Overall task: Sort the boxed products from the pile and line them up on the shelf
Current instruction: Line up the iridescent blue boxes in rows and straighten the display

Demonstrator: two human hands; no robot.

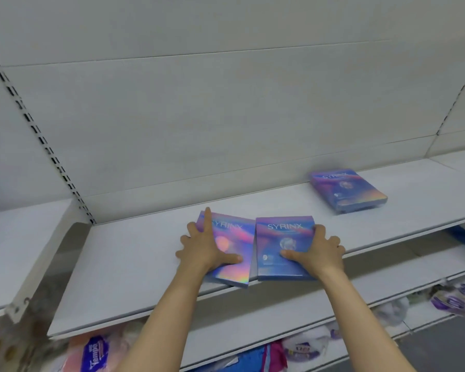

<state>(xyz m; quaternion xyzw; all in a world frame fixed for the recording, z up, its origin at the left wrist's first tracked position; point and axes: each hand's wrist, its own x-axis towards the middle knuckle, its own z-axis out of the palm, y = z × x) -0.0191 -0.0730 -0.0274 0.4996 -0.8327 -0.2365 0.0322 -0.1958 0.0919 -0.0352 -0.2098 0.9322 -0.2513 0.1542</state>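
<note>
Two flat iridescent purple-blue boxes marked SYRINX lie side by side near the front edge of the white shelf (134, 264). My left hand (204, 245) holds the left box (236, 237), thumb on its face, forefinger stretched along its left edge. My right hand (317, 251) grips the right box (285, 237), thumb on top and fingers round its right side. The left box lies slightly askew and its corner tucks under the right one. A third box (348, 190) of the same kind lies flat further right on the shelf, apart from both hands.
The shelf's white back panel rises behind, with slotted uprights (38, 135) at left and right. Lower shelves hold soft packs of tissue (97, 353) and purple packets (451, 299). A neighbouring shelf (19, 237) adjoins at the left.
</note>
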